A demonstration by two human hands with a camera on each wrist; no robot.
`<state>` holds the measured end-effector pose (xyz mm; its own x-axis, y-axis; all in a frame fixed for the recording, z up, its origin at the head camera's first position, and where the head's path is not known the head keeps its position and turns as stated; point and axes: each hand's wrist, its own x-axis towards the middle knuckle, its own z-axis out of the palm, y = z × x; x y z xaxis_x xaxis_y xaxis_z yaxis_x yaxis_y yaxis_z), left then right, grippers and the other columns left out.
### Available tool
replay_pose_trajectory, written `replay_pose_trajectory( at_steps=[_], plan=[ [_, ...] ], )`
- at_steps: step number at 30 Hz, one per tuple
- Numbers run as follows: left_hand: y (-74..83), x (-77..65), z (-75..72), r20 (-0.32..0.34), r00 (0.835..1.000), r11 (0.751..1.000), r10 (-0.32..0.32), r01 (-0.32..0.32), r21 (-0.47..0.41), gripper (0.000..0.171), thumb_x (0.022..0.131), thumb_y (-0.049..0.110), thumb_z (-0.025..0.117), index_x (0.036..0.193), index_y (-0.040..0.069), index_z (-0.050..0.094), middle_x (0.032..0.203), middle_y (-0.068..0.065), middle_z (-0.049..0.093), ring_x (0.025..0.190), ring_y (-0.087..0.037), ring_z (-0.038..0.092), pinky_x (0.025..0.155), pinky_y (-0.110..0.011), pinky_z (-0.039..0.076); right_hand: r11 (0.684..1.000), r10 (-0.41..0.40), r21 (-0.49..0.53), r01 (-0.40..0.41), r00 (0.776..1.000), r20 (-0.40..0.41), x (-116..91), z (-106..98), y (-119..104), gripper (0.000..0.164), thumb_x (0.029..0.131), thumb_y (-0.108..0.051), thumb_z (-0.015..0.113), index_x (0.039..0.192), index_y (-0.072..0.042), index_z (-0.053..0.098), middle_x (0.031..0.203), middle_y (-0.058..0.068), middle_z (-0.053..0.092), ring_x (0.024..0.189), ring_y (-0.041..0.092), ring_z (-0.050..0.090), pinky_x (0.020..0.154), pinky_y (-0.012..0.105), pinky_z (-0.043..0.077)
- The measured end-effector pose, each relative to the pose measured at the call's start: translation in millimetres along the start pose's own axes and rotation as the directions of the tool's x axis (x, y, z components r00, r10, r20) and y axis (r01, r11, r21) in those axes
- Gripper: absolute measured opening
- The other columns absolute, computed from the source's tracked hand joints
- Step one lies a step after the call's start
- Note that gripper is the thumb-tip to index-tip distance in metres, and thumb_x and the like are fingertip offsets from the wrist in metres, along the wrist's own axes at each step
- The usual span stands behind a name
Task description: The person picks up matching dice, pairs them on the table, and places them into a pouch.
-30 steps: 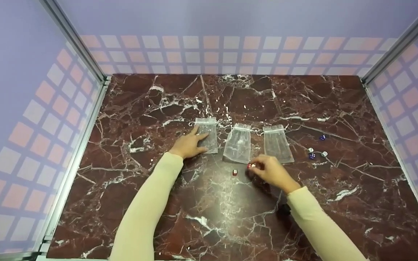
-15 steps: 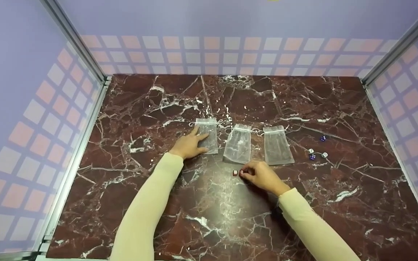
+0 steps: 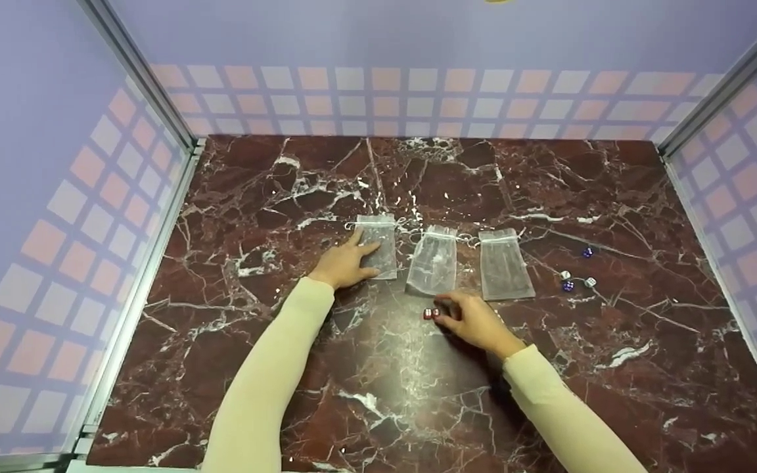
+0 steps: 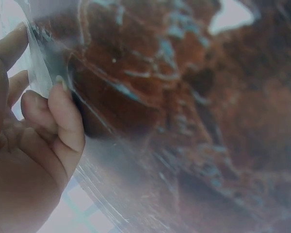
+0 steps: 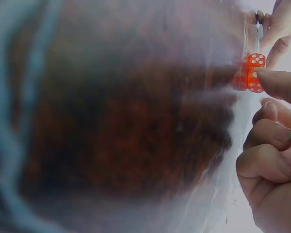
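Two red dice point(image 3: 428, 314) with white pips sit side by side on the table, just below the middle of three sheer white drawstring pouches. My right hand point(image 3: 480, 322) is at the right-hand die; its thumb tip is right beside it and the index finger stands apart above it. In the right wrist view a fingertip overlaps the red dice point(image 5: 256, 59), and the other fingers are loosely bent. With fingers spread, my left hand point(image 3: 342, 264) rests on the left pouch point(image 3: 380, 253). The left wrist view shows its fingers point(image 4: 68, 116) by the pouch's edge.
The middle pouch point(image 3: 432, 263) and right pouch point(image 3: 506, 266) lie flat in the same row. Right of them are white dice point(image 3: 590, 282) and blue dice point(image 3: 568, 286), loosely grouped. Lilac checked panels point(image 3: 418, 39) enclose the dark red marbled table point(image 3: 273, 177) at back and sides.
My right hand has carried a red die left and set it beside the other one. Its index finger has since lifted off the die. The left hand has stayed on its pouch.
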<state>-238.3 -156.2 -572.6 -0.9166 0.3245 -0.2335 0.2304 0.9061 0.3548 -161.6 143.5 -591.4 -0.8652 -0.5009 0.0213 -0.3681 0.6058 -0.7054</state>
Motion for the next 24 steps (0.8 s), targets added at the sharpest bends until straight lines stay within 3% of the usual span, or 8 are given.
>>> replay_pose_trajectory(
  at_steps=[8, 12, 14, 17, 21, 24],
  plan=[
    [-1.6, 1.7, -2.0, -0.001, 1.0, 0.993, -0.014, 0.014, -0.118, 0.071, 0.09, 0.046, 0.07, 0.152, 0.026, 0.042, 0.163, -0.015, 0.014, 0.134, -0.047, 0.04, 0.105, -0.059, 0.038, 0.997, 0.007, 0.072, -0.002, 0.997, -0.074, -22, -5, 5, 0.043, 0.086, -0.007, 0.076, 0.126, -0.001, 0.062, 0.067, -0.007, 0.053, 0.057, 0.007, 0.048, 0.053, 0.027, 0.045],
    [-2.9, 3.0, -4.5, -0.145, 0.989, 0.984, -0.035, 0.009, -0.178, 0.062, 0.089, 0.04, 0.073, 0.144, 0.02, 0.054, 0.155, -0.017, 0.032, 0.112, -0.041, 0.06, 0.089, -0.055, 0.051, 0.995, 0.016, 0.102, -0.002, 0.991, -0.135, -39, -7, 4, 0.041, 0.085, -0.003, 0.076, 0.123, 0.0, 0.063, 0.068, -0.007, 0.053, 0.058, 0.006, 0.049, 0.055, 0.027, 0.047],
    [-2.3, 5.4, -6.6, -0.242, 0.966, 0.976, -0.092, 0.039, -0.214, 0.053, 0.09, 0.037, 0.072, 0.137, 0.016, 0.061, 0.143, -0.016, 0.044, 0.095, -0.036, 0.065, 0.077, -0.051, 0.055, 0.992, 0.025, 0.128, -0.005, 0.988, -0.154, -48, -7, 4, 0.04, 0.084, -0.001, 0.076, 0.122, 0.001, 0.063, 0.069, -0.006, 0.053, 0.058, 0.006, 0.049, 0.054, 0.026, 0.047],
    [0.9, 10.6, -9.6, -0.322, 0.917, 0.945, -0.233, 0.136, -0.297, 0.045, 0.09, 0.035, 0.072, 0.127, 0.011, 0.065, 0.13, -0.016, 0.056, 0.09, -0.036, 0.066, 0.073, -0.052, 0.054, 0.989, 0.031, 0.145, -0.004, 0.983, -0.181, -58, -8, 3, 0.038, 0.084, 0.001, 0.076, 0.12, 0.002, 0.064, 0.069, -0.006, 0.053, 0.056, 0.006, 0.048, 0.052, 0.025, 0.046],
    [7.1, 16.7, -9.9, -0.283, 0.854, 0.863, -0.435, 0.306, -0.403, 0.047, 0.088, 0.034, 0.075, 0.125, 0.008, 0.064, 0.122, -0.016, 0.065, 0.098, -0.037, 0.065, 0.081, -0.054, 0.052, 0.988, 0.039, 0.156, -0.008, 0.98, -0.197, -62, -8, 2, 0.034, 0.085, 0.002, 0.074, 0.118, 0.002, 0.066, 0.07, -0.006, 0.053, 0.054, 0.005, 0.048, 0.05, 0.024, 0.044],
    [8.8, 20.3, -6.7, -0.248, 0.813, 0.805, -0.527, 0.384, -0.452, 0.043, 0.085, 0.027, 0.077, 0.122, 0.008, 0.065, 0.115, -0.013, 0.068, 0.098, -0.035, 0.066, 0.081, -0.052, 0.053, 0.985, 0.051, 0.17, -0.018, 0.98, -0.194, -60, -6, 2, 0.032, 0.085, 0.003, 0.073, 0.116, 0.002, 0.066, 0.071, -0.004, 0.054, 0.054, 0.005, 0.048, 0.049, 0.024, 0.045]
  ],
)
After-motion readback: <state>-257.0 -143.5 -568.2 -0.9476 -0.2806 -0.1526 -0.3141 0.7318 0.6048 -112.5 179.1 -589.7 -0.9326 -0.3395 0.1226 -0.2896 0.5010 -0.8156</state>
